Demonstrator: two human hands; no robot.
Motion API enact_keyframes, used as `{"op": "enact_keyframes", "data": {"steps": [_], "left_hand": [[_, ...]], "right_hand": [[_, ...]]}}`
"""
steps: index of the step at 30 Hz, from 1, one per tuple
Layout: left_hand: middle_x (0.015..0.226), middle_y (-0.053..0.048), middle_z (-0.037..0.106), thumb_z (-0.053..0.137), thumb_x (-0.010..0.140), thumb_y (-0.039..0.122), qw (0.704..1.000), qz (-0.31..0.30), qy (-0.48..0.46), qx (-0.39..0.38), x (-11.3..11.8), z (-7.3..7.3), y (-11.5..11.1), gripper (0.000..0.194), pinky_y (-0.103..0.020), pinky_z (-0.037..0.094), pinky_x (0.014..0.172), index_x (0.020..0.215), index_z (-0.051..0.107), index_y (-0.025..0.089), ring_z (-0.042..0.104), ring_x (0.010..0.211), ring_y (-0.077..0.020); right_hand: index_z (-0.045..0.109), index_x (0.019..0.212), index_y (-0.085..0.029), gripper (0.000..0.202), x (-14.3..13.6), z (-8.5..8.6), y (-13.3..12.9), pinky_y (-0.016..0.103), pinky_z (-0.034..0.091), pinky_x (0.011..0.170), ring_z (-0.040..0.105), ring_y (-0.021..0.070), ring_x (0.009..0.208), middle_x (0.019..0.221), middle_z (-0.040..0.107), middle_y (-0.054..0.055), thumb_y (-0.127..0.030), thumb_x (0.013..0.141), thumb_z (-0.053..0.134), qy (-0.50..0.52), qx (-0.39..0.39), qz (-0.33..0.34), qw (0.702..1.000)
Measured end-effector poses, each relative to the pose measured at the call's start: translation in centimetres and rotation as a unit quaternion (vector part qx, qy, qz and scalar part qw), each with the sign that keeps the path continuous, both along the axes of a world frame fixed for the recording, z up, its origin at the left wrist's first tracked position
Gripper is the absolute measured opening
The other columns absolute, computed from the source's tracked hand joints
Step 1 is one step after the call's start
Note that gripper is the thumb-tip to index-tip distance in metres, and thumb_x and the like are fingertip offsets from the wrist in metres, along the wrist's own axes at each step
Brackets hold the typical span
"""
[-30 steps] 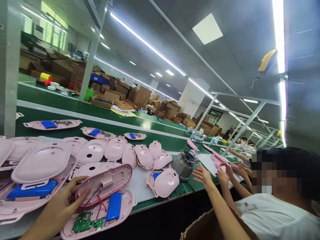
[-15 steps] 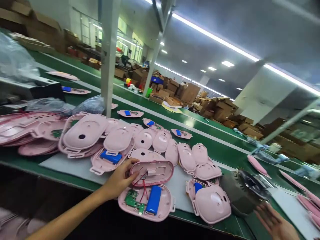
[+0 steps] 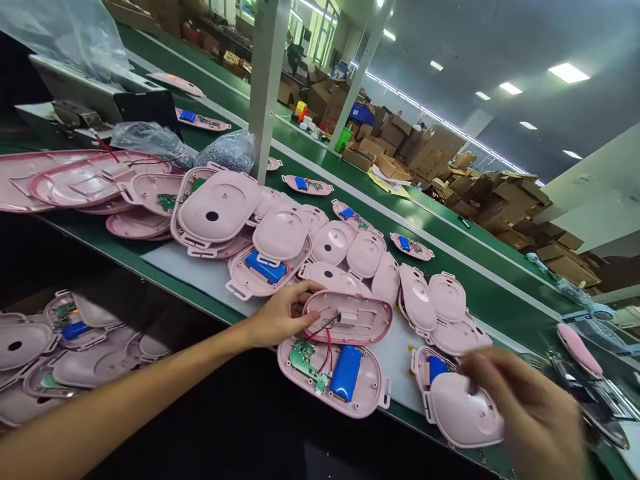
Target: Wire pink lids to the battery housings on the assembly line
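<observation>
My left hand (image 3: 290, 315) pinches the left end of a pink plastic shell half (image 3: 365, 319), tilted up so its inside shows. Red and dark wires run from it down to a matching pink casing (image 3: 370, 383) at the table's front edge. Inside that casing lie a green circuit board (image 3: 306, 363) and a blue battery pack (image 3: 346, 372). My right hand (image 3: 535, 413), smeared by motion, is over the right side, in front of another pink casing (image 3: 463, 410). Its fingers look bent, but whether they hold anything is unclear.
Several pink shells (image 3: 220, 203) lie piled along the green table at left and middle. Open casings with blue batteries (image 3: 410, 247) stand farther back on the belt. A metal post (image 3: 267, 87) rises behind the pile. More casings (image 3: 75, 360) sit below at left.
The view has swung right and down. My right hand, earlier spread beside a dark round device at right, has come left towards the casings. My left hand keeps its grip on the shell half.
</observation>
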State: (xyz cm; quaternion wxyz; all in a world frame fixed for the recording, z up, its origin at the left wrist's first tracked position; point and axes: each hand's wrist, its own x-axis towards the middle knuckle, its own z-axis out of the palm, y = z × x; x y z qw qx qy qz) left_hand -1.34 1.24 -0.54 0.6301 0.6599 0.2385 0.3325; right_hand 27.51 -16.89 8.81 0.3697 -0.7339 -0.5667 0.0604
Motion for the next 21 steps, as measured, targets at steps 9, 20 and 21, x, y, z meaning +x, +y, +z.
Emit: {"op": "enact_keyframes", "data": {"steps": [9,20,21], "left_hand": [[0.099,-0.008,0.065,0.059,0.083,0.023,0.997,-0.004,-0.081,0.0,0.4,-0.7,-0.3,0.035,-0.032,0.052,0.075,0.116,0.052,0.014,0.065,0.088,-0.0205],[0.088,-0.005,0.065,0.056,0.082,0.015,0.997,0.016,-0.077,0.018,0.3,-1.3,-0.3,0.035,-0.022,0.047,0.058,0.116,0.053,0.013,0.062,0.071,-0.0141],[0.086,-0.004,0.065,0.056,0.081,0.015,0.997,0.016,-0.078,0.014,0.3,-1.3,-0.4,0.034,-0.022,0.046,0.057,0.116,0.053,0.013,0.061,0.069,-0.0135]], "right_hand": [[0.06,0.087,-0.02,0.021,-10.5,-1.9,13.6,0.025,0.032,0.057,0.05,0.012,0.066,0.082,0.051,0.002,-0.029,0.096,0.044,-0.319,-0.102,0.327,0.884],[0.063,0.074,-0.021,0.02,-12.2,-3.3,13.0,0.025,0.027,0.051,0.051,0.0116,0.06,0.075,0.055,0.0,-0.033,0.089,0.055,-0.388,-0.031,0.21,0.897],[0.062,0.071,-0.021,0.021,-12.2,-3.1,13.1,0.025,0.027,0.052,0.051,0.012,0.06,0.075,0.057,0.0,-0.036,0.086,0.06,-0.38,-0.029,0.185,0.906]]}}
